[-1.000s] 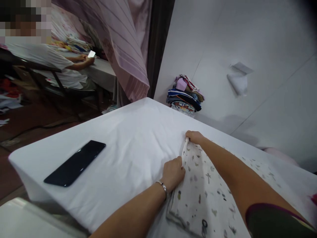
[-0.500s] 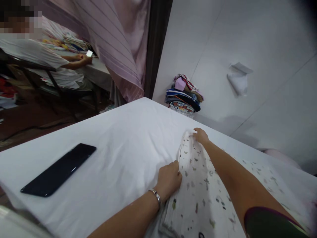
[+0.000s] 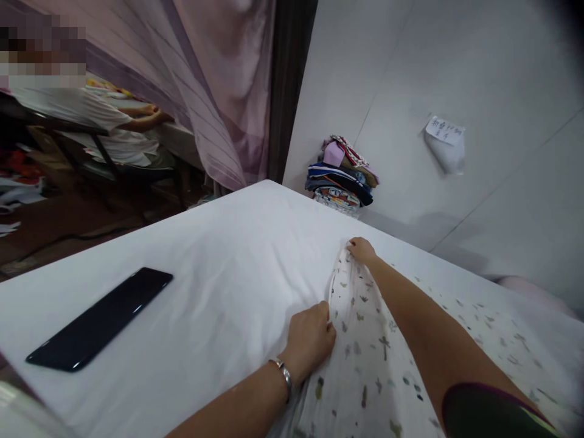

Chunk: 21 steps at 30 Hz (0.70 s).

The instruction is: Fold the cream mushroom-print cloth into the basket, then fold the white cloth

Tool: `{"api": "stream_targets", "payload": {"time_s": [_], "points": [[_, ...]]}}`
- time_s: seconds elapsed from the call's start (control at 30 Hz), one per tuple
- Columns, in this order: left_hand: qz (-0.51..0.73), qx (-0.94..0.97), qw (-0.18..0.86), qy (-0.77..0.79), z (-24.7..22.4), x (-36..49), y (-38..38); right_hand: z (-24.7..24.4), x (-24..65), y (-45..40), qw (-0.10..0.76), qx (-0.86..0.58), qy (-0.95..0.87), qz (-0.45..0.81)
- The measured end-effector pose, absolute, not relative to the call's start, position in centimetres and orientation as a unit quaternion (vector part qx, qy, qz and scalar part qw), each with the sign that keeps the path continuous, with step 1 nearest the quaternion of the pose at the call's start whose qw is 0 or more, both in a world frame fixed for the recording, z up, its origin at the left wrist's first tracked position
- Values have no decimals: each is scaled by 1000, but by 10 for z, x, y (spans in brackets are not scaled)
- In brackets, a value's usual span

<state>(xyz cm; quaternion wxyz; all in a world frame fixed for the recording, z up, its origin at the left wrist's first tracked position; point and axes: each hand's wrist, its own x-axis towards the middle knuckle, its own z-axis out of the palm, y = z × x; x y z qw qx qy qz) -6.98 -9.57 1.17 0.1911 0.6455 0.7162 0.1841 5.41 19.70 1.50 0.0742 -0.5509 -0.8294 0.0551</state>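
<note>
A white cloth printed with small grey and green plant motifs lies on the white-covered table, gathered toward its upper corner. My right hand pinches that far corner between thumb and fingers. Closer to me, my left hand, with a silver bracelet at the wrist, grips the cloth's left edge with curled fingers. More of the printed fabric spreads to the right, under and beyond my right forearm.
A black phone-like slab lies at the table's left. Folded clothes are stacked at the far edge by the wall, where a paper note hangs. Beyond a pink curtain, a person in white sits on a chair.
My right fingers have closed on the cloth's far corner, which is drawn up more tightly. My left hand stays nearly in place. The note on the wall has swung down, showing writing.
</note>
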Motion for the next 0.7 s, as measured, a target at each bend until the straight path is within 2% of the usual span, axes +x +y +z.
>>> {"api": "stream_targets", "payload": {"time_s": [0.2,0.4,0.53,0.7], "points": [[164,647,209,715,17,-70,-96,21,71,186,128,-527,-831,124],[162,652,213,709,21,-71,-98,39,95,187,82,-515,-824,222],[169,653,205,709,20,-71,-98,43,89,199,57,-512,-828,222],[170,652,202,711,18,-71,-97,30,69,214,67,-511,-839,175]]}}
